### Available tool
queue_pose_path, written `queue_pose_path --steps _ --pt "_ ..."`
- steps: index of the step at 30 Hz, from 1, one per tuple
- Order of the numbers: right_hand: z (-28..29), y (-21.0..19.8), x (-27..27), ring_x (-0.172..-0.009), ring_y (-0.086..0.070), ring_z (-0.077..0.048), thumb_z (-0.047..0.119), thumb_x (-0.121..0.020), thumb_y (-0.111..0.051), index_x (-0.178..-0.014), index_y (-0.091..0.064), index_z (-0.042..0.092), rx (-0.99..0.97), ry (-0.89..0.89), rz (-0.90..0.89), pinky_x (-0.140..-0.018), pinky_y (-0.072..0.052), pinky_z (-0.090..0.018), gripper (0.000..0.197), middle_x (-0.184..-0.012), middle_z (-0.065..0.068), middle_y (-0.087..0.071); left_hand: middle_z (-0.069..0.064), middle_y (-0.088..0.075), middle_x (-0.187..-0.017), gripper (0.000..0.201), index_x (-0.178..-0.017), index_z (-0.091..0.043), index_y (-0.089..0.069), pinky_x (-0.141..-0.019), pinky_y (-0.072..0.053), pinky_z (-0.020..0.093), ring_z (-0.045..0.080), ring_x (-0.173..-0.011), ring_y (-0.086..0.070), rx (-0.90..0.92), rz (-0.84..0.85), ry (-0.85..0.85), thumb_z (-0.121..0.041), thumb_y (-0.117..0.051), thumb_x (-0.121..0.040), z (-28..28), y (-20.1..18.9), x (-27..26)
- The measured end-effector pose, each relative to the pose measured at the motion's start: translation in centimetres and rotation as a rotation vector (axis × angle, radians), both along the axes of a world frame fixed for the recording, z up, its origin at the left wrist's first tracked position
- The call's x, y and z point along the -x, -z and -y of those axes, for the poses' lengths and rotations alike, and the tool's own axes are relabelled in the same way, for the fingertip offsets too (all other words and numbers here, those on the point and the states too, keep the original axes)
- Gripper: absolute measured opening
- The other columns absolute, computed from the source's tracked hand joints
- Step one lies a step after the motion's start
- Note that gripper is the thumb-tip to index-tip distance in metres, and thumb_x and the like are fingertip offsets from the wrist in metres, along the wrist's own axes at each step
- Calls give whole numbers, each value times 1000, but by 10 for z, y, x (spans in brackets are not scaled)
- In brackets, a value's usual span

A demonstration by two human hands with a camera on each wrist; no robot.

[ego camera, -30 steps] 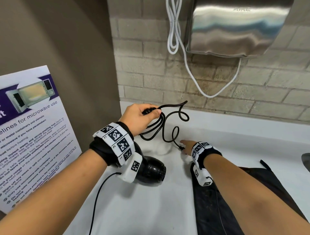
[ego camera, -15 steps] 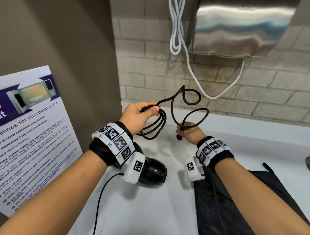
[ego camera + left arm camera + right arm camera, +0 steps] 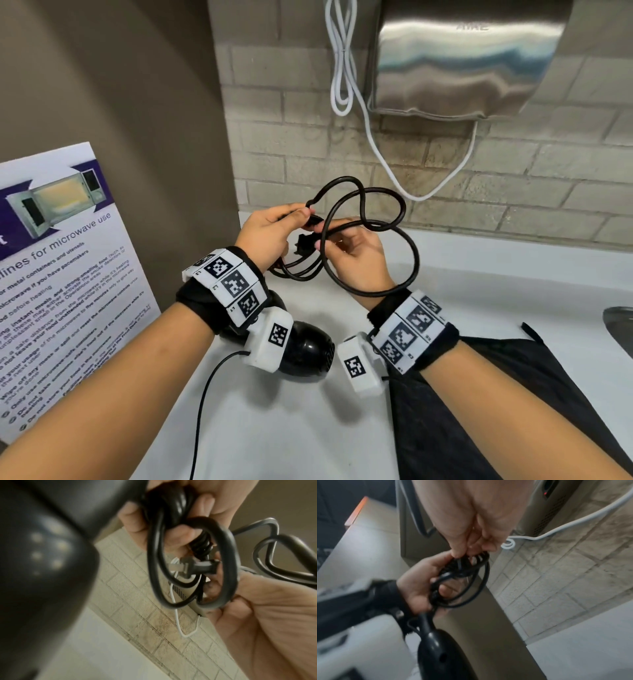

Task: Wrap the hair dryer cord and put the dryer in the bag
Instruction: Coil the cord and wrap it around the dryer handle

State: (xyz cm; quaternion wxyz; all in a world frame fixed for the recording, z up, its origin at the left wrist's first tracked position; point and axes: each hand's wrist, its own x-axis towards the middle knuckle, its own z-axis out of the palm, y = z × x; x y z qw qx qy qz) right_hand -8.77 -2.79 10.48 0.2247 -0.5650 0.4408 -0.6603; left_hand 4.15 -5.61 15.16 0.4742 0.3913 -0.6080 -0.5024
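The black hair dryer point(image 3: 308, 349) hangs under my left wrist, above the white counter point(image 3: 274, 428). My left hand point(image 3: 274, 229) grips the dryer's handle end together with several loops of the black cord point(image 3: 417, 257). Close against it, my right hand point(image 3: 359, 263) pinches the cord near its plug point(image 3: 305, 245), and one wide loop runs round the right wrist. In the left wrist view the plug point(image 3: 197, 566) sits between both hands, inside the loops point(image 3: 231, 555). The right wrist view shows the cord point(image 3: 484, 580) bunched in the left hand point(image 3: 418, 588). The black bag point(image 3: 496, 394) lies flat under my right forearm.
A microwave poster point(image 3: 61, 274) leans on the left wall. A steel hand dryer point(image 3: 462, 61) hangs on the brick wall, with a white cable point(image 3: 376, 154) looping below it. A sink edge point(image 3: 620, 325) shows at far right. A thin black wire point(image 3: 205, 394) trails under my left arm.
My right hand picked the cord end up off the counter, lifted it and brought it over to my left hand, adding a loop. The dryer stayed under my left wrist.
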Motion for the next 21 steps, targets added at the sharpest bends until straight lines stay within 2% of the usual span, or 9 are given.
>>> queue_pose_path --steps 3,7,9,12,14,16,18,20,21 --pt "2 0 -8 -58 -49 6 0 -73 -69 -85 -67 7 74 198 -157 -60 -37 -5 14 -75 10 -60 -11 -67 -66 16 -101 -12 -67 -34 -20 14 4 -30 -23 -33 -36 23 -15 -53 -93 -2 -2 4" --pt "4 -10 -11 -68 -45 7 5 -74 -68 -90 -39 21 11 317 -95 -63 -33 -5 37 -80 18 -39 -12 -65 -67 15 -102 -13 -64 -36 -22 16 2 -30 -23 -89 -51 80 -14 -51 -94 -6 -5 5" --pt "10 -14 -9 -82 -50 5 2 -74 -57 -97 -43 17 38 221 -194 -74 -36 -5 31 -89 11 -49 -13 -63 -65 16 -103 -12 -63 -36 -19 14 2 -30 -21 -90 -57 108 -13 -50 -94 -7 -5 5" --pt "20 -17 -2 -105 -57 -21 15 -73 -42 -111 -55 4 -16 104 -405 -96 -44 -31 42 -108 -12 -60 -4 -55 -64 23 -113 -4 -61 -31 -19 10 1 -29 -21 -74 -84 98 -10 -49 -94 -8 -4 7" --pt "22 -20 7 -98 -61 -26 23 -78 -43 -115 -52 10 -126 48 -499 -91 -48 -41 40 -103 -14 -63 -4 -60 -62 26 -116 -4 -61 -31 -20 11 1 -28 -23 -47 -78 76 -10 -48 -95 -7 -3 7" --pt "20 -23 13 -87 -62 -26 14 -83 -47 -112 -48 8 -188 -46 -523 -83 -50 -46 29 -92 -13 -64 -2 -65 -73 26 -117 -7 -61 -32 -22 11 1 -28 -26 -20 -53 79 -12 -48 -95 -6 -2 5" --pt "14 -25 11 -95 -61 -23 6 -79 -48 -111 -48 10 -190 -138 -442 -89 -48 -46 32 -96 -6 -64 2 -65 -80 28 -117 -4 -61 -33 -22 10 1 -29 -24 -14 -56 88 -14 -49 -95 -5 -1 4" --pt "13 -24 8 -97 -62 -15 0 -64 -45 -114 -48 11 -242 -268 -257 -89 -48 -41 51 -97 4 -64 -8 -67 -64 28 -117 0 -60 -33 -21 10 0 -29 -25 -28 -90 89 -12 -48 -95 -6 -3 5" --pt "14 -22 8 -89 -63 -9 -3 -58 -44 -118 -46 5 -263 -326 -188 -81 -50 -34 60 -92 7 -64 -10 -64 -53 27 -116 2 -59 -33 -23 9 -1 -28 -30 -43 -121 96 -9 -46 -96 -8 -4 5"
